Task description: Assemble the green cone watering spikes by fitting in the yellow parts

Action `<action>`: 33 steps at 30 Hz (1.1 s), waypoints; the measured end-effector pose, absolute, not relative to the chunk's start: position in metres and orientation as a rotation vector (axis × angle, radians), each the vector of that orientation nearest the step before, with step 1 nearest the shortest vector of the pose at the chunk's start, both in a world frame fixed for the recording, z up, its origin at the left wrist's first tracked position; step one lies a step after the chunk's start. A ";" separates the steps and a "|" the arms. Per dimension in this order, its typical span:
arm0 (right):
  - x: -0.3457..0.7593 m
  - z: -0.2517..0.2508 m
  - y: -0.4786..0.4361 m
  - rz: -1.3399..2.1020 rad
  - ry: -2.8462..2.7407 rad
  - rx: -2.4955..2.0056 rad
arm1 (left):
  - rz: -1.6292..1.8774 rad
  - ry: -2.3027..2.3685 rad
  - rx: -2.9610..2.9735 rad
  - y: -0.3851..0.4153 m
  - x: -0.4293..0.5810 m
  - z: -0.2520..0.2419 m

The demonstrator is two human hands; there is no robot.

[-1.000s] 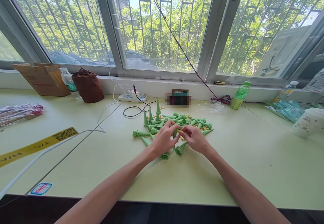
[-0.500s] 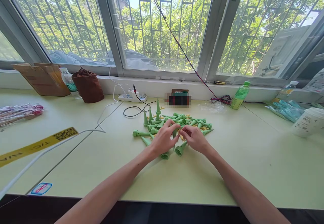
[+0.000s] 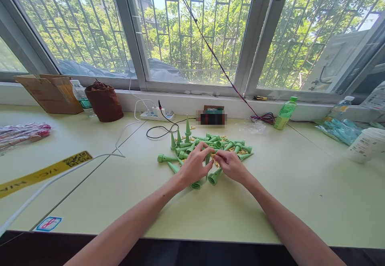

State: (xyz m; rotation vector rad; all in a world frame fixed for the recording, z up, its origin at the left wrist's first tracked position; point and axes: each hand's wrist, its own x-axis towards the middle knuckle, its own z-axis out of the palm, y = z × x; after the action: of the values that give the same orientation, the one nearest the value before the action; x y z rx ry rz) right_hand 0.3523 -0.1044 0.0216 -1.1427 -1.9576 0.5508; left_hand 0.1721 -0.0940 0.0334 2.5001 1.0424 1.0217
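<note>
My left hand [image 3: 195,164] is closed around a green plastic watering spike [image 3: 207,160], held point down between thumb and fingers. Right against it, my right hand [image 3: 232,165] pinches with thumb and forefinger at the spike's side; whatever sits in that pinch is too small and covered to make out. Under and behind both hands lies a heap of similar green spikes [image 3: 215,139], with small yellow pieces [image 3: 236,152] scattered among them. Several assembled spikes [image 3: 188,130] stand upright at the heap's back left. Nearest me, a loose spike [image 3: 214,177] shows its open end.
A power strip [image 3: 157,115] with cables lies behind the heap. At back left are a brown bag [image 3: 104,102], a water bottle [image 3: 82,97] and a cardboard box [image 3: 49,95]. A green bottle [image 3: 285,114] and a white cup [image 3: 365,147] stand to the right. A white cable [image 3: 102,156] crosses the left.
Both hands keep nearly the same place and grip. Only the right fingers shift very slightly by the spike.
</note>
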 end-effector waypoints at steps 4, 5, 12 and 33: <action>0.352 0.023 -0.104 0.566 -1.952 -1.143 | 1.049 1.012 2.485 -0.093 0.172 0.033; 0.351 0.023 -0.105 0.573 -1.939 -1.150 | 1.064 0.997 2.462 -0.093 0.172 0.034; 0.349 0.028 -0.106 0.721 -1.737 -1.203 | 1.245 0.900 2.236 -0.092 0.174 0.040; 0.348 0.027 -0.104 0.811 -1.678 -1.220 | 1.179 0.797 2.436 -0.091 0.174 0.034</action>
State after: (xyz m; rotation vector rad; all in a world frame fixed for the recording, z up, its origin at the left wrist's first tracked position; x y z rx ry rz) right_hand 0.3480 -0.1042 0.0267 -1.2200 -1.6776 0.8109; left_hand 0.1737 -0.0911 0.0341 2.4360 0.7966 1.1793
